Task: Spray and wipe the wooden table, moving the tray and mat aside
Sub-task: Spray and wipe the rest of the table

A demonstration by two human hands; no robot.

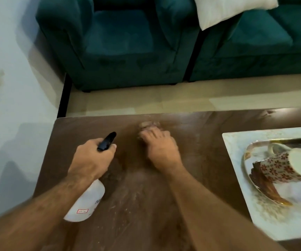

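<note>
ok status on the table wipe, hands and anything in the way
Left hand grips spray bottle. Right hand presses brown cloth, blurred, on wooden table. Mat with tray and cup sits at right.

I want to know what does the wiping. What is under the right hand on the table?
A brownish cloth shows past the fingers of the right hand, which presses it on the wooden table. The hand covers most of it, and it is blurred.
</note>
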